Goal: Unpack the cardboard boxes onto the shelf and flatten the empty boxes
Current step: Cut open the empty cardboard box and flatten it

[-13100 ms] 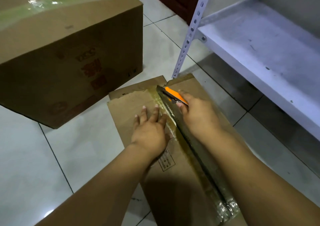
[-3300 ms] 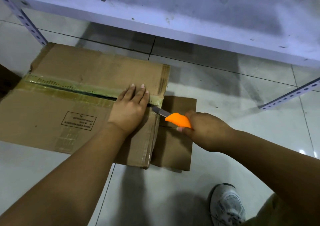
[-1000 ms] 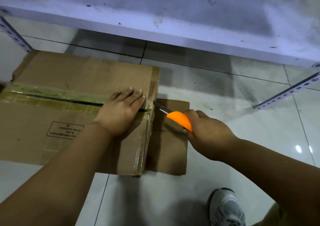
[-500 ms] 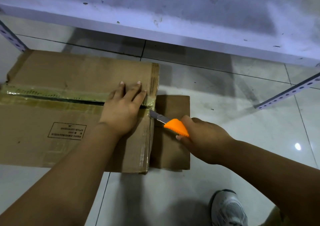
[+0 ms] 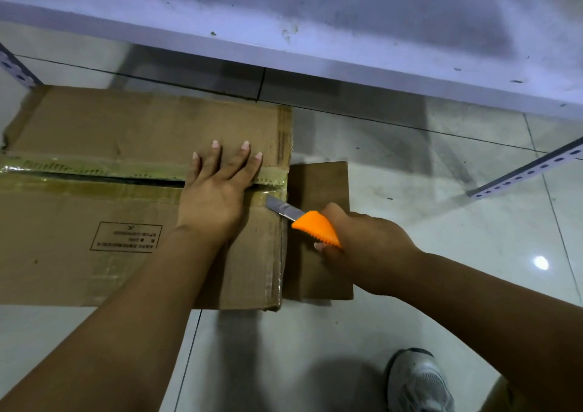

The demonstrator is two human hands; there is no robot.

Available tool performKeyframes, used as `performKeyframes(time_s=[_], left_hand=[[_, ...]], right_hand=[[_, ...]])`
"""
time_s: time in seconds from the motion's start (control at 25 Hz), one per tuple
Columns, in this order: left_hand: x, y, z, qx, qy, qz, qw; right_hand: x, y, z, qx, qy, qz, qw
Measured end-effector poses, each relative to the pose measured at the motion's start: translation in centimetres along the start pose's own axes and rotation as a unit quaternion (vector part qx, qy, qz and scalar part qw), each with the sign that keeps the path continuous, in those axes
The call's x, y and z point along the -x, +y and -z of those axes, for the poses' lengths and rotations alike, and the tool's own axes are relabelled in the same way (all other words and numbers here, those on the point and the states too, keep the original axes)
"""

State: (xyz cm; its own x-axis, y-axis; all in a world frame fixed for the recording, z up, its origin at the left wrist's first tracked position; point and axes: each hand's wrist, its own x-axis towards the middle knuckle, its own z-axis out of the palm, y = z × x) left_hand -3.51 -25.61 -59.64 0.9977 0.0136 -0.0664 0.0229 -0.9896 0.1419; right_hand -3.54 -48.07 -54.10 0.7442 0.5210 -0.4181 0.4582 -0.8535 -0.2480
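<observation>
Flattened cardboard box [image 5: 94,222] flat on the tiled floor [image 5: 426,222], just in front of the shelf [image 5: 347,17], reaching out of view at the left. Nothing seen inside; seam closed under yellowish tape [image 5: 94,167], a dark slit open along the tape from the left as far as the left hand. Printed label [image 5: 126,236] on the near panel, text too small to read. One loose flap [image 5: 318,184] sticking out flat at the right end.

Left hand [image 5: 217,191] palm down across the taped seam near the right end, fingers straight and spread, tips on the far panel, pressing the cardboard; grip holding nothing. Forearm reaching in from the lower left.

Right hand [image 5: 362,241] over the loose flap, grip curled tight round the orange handle of a knife [image 5: 303,219]. Metal blade pointing up and left, tip at the right end of the seam, just beside the left hand. Right forearm coming in from the lower right.

Shelf board pale and scuffed with dark marks, running across the top. Perforated metal post [image 5: 530,172] at the right, another at the far left edge. Grey and white shoe [image 5: 416,383] on the floor at the bottom right.
</observation>
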Motion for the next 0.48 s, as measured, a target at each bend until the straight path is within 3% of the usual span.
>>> performKeyframes(time_s=[0.12, 0.48], left_hand=[[0.2, -0.1, -0.3, -0.001, 0.036, -0.017, 0.999], [0.2, 0.0, -0.5, -0.016, 0.049, -0.031, 0.998]], right_hand=[[-0.8, -0.2, 0.0, -0.008, 0.004, -0.017, 1.0], [-1.1, 0.1, -0.8, 0.003, 0.011, -0.036, 0.999]])
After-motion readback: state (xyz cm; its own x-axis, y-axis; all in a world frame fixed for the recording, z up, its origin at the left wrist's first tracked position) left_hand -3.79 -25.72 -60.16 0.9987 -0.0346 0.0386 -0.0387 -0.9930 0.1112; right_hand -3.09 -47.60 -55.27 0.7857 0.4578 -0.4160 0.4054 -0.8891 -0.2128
